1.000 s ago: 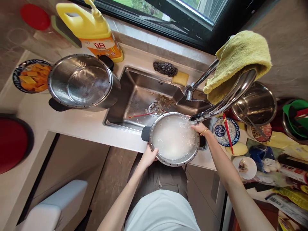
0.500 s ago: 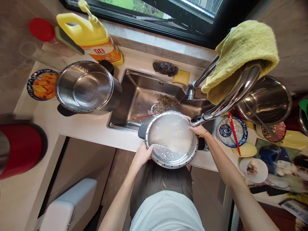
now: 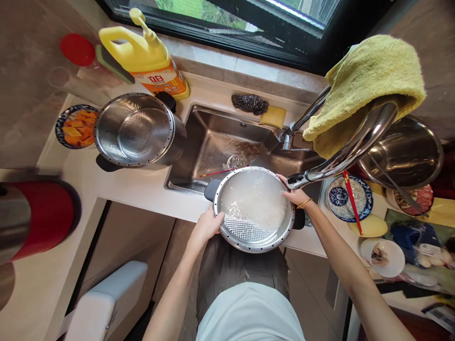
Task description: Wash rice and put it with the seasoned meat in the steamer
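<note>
A round steel pot (image 3: 245, 239) with a perforated rim and black side handles is held at the sink's front edge. Inside it lie white rice grains (image 3: 256, 203) in cloudy water, and part of the dimpled bottom shows bare. My left hand (image 3: 208, 223) grips the rim at the near left, thumb on top. My right hand (image 3: 294, 192) holds the far right rim, close to the faucet's spout head (image 3: 296, 181). Behind the pot is the steel sink (image 3: 213, 128), with brown peelings (image 3: 250, 150) near the drain and a red chopstick (image 3: 215, 173).
A second steel pot (image 3: 135, 128) stands left of the sink, beside a plate of orange chunks (image 3: 78, 127) and a yellow detergent jug (image 3: 156, 61). A yellow towel (image 3: 373, 85) drapes over the faucet. Plates, a white bowl (image 3: 387, 258) and bags crowd the right counter.
The view has shifted slightly, so the counter items appear further right. The water and rice in the pot have shifted a little. Both hands keep their hold on the rim.
</note>
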Available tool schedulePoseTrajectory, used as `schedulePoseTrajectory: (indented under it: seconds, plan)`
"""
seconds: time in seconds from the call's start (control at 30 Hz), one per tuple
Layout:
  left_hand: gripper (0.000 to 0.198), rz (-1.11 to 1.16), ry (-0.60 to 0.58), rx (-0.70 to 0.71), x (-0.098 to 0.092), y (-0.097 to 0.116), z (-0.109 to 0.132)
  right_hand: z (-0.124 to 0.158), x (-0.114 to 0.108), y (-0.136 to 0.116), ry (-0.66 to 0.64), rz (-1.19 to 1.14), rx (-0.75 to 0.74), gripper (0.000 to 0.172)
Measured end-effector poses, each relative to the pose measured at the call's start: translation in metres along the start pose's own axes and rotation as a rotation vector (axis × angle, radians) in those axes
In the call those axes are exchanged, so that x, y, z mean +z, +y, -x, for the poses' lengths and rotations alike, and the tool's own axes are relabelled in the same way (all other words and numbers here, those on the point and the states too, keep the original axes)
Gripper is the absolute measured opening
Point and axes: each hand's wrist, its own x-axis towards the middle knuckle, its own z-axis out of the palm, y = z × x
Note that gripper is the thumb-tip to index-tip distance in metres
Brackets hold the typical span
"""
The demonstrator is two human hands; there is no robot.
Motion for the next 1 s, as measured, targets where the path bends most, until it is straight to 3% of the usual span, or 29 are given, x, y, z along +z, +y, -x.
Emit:
schedulePoseTrajectory:
  seconds: [1.0]
  plan:
    - [0.026, -0.366, 0.051, 0.048, -0.072, 0.02, 0.006, 0.007, 0.05, 0.022, 0.065, -0.24, -0.004, 0.08]
